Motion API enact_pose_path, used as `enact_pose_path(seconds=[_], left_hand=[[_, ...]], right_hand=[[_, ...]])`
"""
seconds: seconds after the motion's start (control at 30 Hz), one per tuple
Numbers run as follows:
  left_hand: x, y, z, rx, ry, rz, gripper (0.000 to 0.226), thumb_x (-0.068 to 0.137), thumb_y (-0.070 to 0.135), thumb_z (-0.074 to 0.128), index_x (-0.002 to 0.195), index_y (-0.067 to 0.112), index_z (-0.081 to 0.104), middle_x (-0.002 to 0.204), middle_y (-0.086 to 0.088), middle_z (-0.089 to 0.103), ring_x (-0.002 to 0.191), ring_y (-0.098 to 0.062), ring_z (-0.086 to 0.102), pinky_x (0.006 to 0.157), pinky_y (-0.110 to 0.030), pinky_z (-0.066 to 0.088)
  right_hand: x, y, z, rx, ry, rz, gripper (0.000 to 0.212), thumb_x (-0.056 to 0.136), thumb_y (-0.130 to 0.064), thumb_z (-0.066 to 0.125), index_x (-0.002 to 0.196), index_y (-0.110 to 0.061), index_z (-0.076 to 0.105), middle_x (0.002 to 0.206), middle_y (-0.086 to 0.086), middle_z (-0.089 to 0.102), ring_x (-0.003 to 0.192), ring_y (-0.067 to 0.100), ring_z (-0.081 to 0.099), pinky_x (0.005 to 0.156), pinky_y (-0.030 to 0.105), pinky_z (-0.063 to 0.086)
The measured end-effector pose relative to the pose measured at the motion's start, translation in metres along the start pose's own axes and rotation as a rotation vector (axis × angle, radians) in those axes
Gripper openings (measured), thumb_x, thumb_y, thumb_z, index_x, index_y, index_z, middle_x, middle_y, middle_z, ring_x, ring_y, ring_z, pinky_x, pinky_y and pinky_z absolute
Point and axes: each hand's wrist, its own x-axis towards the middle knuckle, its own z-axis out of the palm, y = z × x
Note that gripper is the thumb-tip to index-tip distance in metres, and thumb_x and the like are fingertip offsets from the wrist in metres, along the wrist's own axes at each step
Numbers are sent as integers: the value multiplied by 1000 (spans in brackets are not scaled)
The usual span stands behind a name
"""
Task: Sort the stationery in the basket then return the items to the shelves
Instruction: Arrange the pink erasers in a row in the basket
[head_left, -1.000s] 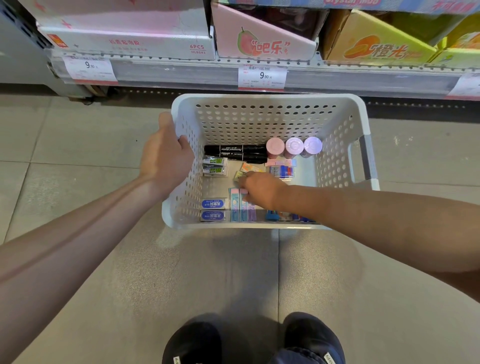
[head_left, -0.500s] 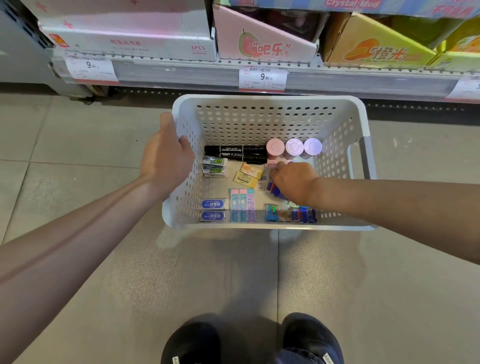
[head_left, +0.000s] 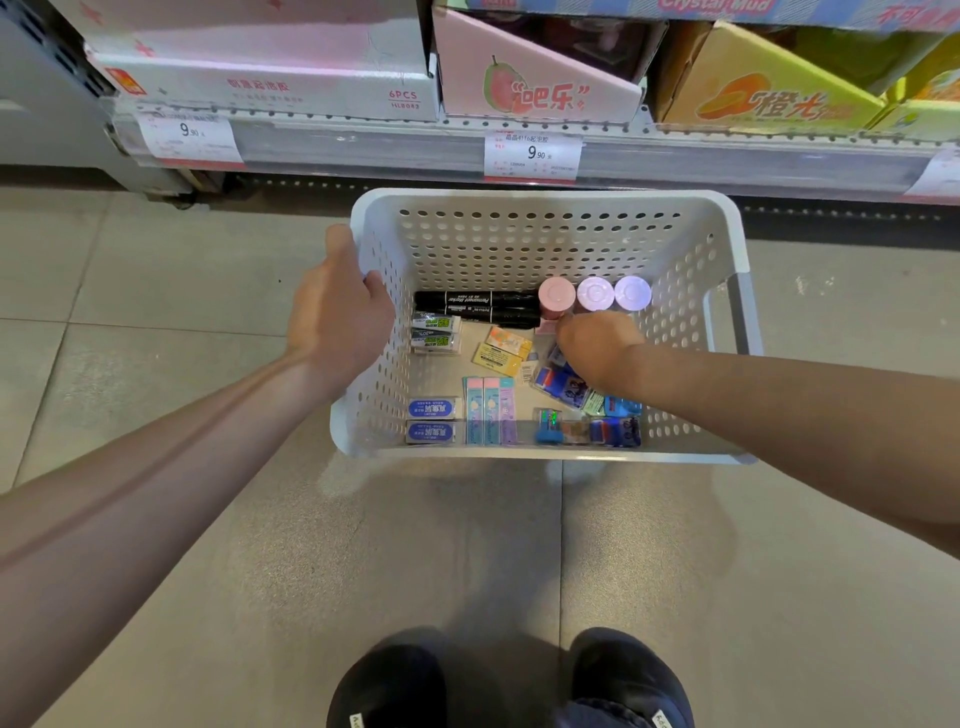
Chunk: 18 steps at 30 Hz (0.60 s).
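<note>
Head view. White perforated basket (head_left: 545, 244) sits on tiled floor (head_left: 156, 364), at 12 o'clock from person's dark shoes (head_left: 631, 680), just below shelf edge (head_left: 363, 143) w/ 9.90 price tags (head_left: 532, 155).

Left hand (head_left: 340, 317) grips basket's left rim at 9 o'clock, fingers curled over the wall into the basket. Right hand (head_left: 597, 348) is inside basket, R of centre, knuckles up, fingertips down near the pink round-capped tube (head_left: 557, 296); grip hidden under the hand, cannot tell if pinching anything.

Contents: two black permanent markers (head_left: 475, 306) along far wall at 12 o'clock, touching the pink tube; two lilac-capped tubes (head_left: 614, 293) just beside it to the right. Green-label erasers (head_left: 435, 332) at 10 o'clock. Yellow packets (head_left: 501, 351) at centre. Blue-label erasers (head_left: 431, 421) at 7 o'clock, pastel eraser strips (head_left: 488, 410) beside them. Blue sharpener-type packs (head_left: 587, 428) at 5 o'clock, partly under right forearm.

Shelf boxes above: pink guava-print box (head_left: 535, 88), orange-print box (head_left: 769, 98).
</note>
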Motion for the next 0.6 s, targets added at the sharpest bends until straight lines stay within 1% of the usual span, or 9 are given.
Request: enact_pose_path(seconds=[0.07,0.13,0.27,0.4,0.47,0.6], left_hand=[[0,-1,1,-1,5,4,18,98,9,38,114,2,34,62,-7,44,52,-28,49,46,-41,43],[1,-2,1,-4,12,5,18,98,8,37,114,1,35,60,-6,41,49,-26,46,47,-37,39],[2,-2,2,-12,10,1,19,99,9,38,116,1,35,61,-5,41,47,-22,44,46,-35,38],[1,-2,2,-1,11,2,17,99,10,38,114,3,35,61,-4,41,49,-23,45,46,-35,39],[1,-2,2,5,11,1,19,99,10,38,115,1,35,61,-5,41,50,-25,46,48,-38,42],[1,-1,1,5,8,6,21,99,9,37,116,-3,34,60,-5,41,49,-25,45,48,-39,41]], right_hand=[[4,0,0,4,20,14,32,93,-3,46,125,-7,50,123,5,59,111,22,60,70,27,48],[7,0,0,2,24,18,32,92,-2,49,123,-9,52,122,4,59,111,21,60,73,27,50],[10,2,-2,20,18,34,29,91,1,49,119,-7,55,119,5,61,108,23,61,74,28,50],[10,1,0,53,8,64,29,91,1,49,119,-7,55,119,6,62,109,24,61,77,29,52],[10,1,-1,67,-5,83,30,91,0,50,119,-7,54,119,6,61,110,23,61,78,29,52],[8,2,-3,85,-30,97,31,92,-1,49,123,-6,51,122,7,60,112,24,60,79,28,51]])
